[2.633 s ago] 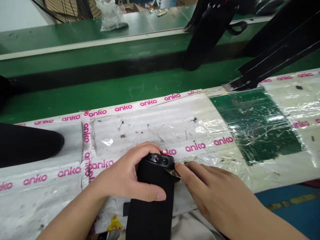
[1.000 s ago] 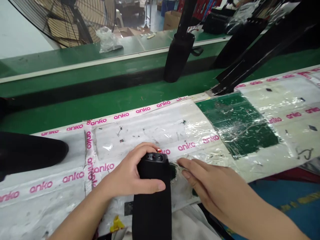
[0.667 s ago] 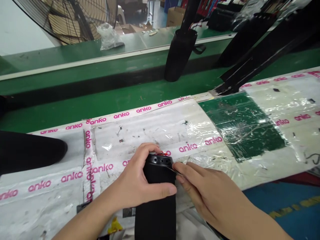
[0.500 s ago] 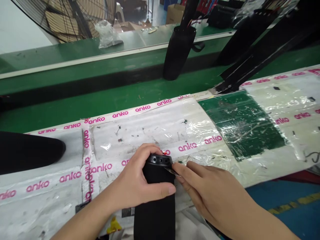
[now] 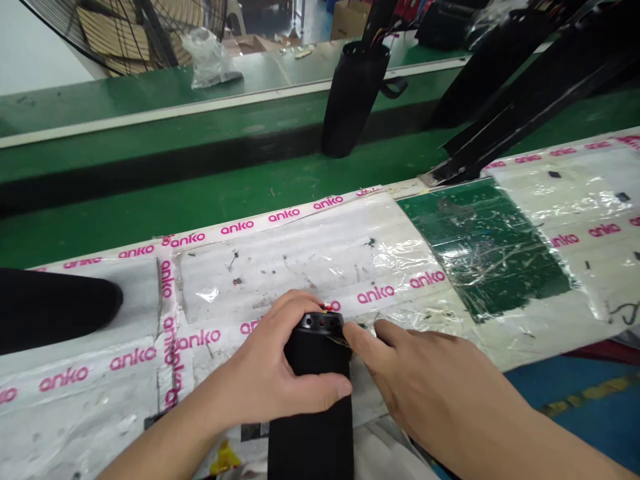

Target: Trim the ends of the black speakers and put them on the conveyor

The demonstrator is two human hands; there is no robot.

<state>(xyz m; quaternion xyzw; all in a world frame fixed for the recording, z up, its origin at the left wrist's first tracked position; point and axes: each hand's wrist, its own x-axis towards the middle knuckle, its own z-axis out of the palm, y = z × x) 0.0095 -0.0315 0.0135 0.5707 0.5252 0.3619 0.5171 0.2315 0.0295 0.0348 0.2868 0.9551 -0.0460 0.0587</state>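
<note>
My left hand (image 5: 273, 373) is wrapped round the upper end of a black fabric-covered cylinder (image 5: 313, 420), thumb across its front. The cylinder stands at the near edge of the bench, its black plastic top cap (image 5: 321, 323) showing small holes and a bit of red wire. My right hand (image 5: 425, 387) presses its fingertips against the cylinder's right side just below the cap, pinching a thin metallic piece (image 5: 339, 340) that I cannot make out.
The bench top (image 5: 300, 257) is covered in white sheet, clear film and pink "anko" tape. A green conveyor (image 5: 150, 200) runs behind, carrying another black cylinder (image 5: 350, 100). A black object (image 5: 55, 307) lies at left. Black bars (image 5: 525, 93) slant at right. A fan (image 5: 125, 33) stands behind.
My right hand's fingertips came back from the bench beside the cylinder to its side under the cap and stay there. My left hand keeps its grip. The camera view shifted slightly.
</note>
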